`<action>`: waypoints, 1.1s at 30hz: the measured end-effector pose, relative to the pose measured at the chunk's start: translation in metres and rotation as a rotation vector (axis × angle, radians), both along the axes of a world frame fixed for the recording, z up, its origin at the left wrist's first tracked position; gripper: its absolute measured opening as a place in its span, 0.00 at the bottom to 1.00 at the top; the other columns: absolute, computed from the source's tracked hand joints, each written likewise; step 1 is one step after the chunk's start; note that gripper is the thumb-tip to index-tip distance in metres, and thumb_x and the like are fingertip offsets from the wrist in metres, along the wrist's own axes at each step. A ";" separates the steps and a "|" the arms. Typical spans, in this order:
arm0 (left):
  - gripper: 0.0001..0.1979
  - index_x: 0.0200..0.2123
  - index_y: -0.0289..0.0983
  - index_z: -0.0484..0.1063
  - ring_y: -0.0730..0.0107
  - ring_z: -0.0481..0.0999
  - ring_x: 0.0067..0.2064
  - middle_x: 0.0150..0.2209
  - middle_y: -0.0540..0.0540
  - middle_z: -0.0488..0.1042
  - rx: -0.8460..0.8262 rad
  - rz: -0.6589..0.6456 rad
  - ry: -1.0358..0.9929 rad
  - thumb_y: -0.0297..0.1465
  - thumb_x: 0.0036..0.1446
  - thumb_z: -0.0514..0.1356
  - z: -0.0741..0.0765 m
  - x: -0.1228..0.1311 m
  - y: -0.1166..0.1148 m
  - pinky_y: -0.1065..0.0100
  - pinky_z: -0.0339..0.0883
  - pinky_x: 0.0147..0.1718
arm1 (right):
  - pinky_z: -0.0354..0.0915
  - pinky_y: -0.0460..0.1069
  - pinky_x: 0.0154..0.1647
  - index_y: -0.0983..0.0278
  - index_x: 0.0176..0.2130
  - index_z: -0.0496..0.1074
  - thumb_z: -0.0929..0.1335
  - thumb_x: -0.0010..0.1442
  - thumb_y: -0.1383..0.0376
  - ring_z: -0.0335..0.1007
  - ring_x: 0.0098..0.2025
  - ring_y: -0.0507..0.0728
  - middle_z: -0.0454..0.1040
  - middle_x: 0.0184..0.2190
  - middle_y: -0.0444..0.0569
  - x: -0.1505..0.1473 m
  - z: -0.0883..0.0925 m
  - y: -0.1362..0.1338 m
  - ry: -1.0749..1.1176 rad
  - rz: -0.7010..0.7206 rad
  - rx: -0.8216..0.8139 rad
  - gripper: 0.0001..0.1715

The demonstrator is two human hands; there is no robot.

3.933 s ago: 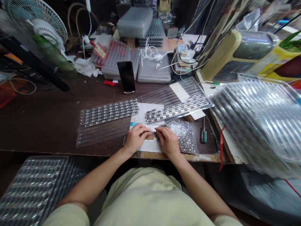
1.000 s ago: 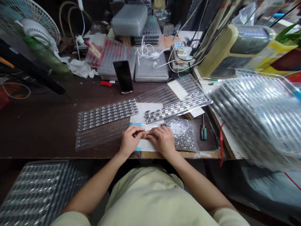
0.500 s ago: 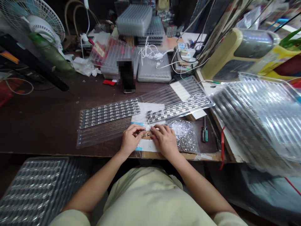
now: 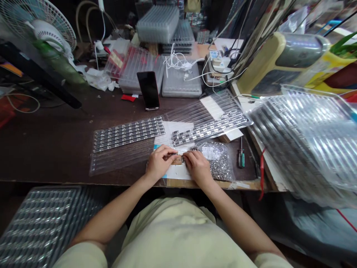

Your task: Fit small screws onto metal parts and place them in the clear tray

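My left hand is closed in a pinch at the left edge of a small brown block, around something small and dark that I cannot make out. On the block's other side my right hand has its thumb and fingers pressed together, and what they hold is hidden. White paper lies under the block. A clear bag of small shiny metal parts rests beside my right hand. Beyond my hands are a ribbed clear tray with rows of dark and silver pieces, and another partly filled clear tray.
A green-handled screwdriver lies right of the bag. A phone stands upright at the back, near stacked clear trays and white cables. More trays are piled at right and lower left. A fan stands at far left.
My left hand has shifted slightly right along the block. My right hand has drawn a little to the right and its fingers are more bunched, so more of the brown block shows.
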State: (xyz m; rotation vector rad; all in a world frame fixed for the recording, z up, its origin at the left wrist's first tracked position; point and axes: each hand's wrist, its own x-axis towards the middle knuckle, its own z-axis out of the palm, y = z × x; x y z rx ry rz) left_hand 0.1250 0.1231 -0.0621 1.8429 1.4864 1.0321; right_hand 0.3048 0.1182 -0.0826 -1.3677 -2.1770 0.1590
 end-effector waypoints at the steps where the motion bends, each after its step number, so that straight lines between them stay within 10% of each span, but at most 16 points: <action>1: 0.05 0.36 0.41 0.78 0.69 0.74 0.36 0.35 0.47 0.76 0.007 -0.026 0.033 0.32 0.55 0.63 0.000 0.003 -0.001 0.69 0.68 0.34 | 0.63 0.49 0.42 0.62 0.40 0.72 0.61 0.66 0.66 0.66 0.39 0.56 0.73 0.36 0.50 0.001 0.001 0.000 0.042 -0.018 -0.004 0.11; 22: 0.02 0.32 0.40 0.78 0.68 0.74 0.37 0.33 0.48 0.76 0.073 -0.094 0.064 0.29 0.54 0.64 -0.007 0.010 -0.003 0.67 0.67 0.38 | 0.62 0.48 0.39 0.62 0.41 0.72 0.61 0.66 0.66 0.67 0.38 0.54 0.75 0.34 0.48 0.003 0.004 -0.001 0.193 -0.003 -0.014 0.12; 33: 0.05 0.32 0.40 0.78 0.58 0.70 0.44 0.39 0.45 0.72 0.168 0.332 0.526 0.33 0.55 0.62 0.003 -0.078 0.037 0.58 0.60 0.44 | 0.53 0.51 0.41 0.57 0.35 0.77 0.68 0.61 0.59 0.64 0.38 0.54 0.78 0.36 0.44 -0.026 0.005 -0.002 0.120 0.007 -0.007 0.08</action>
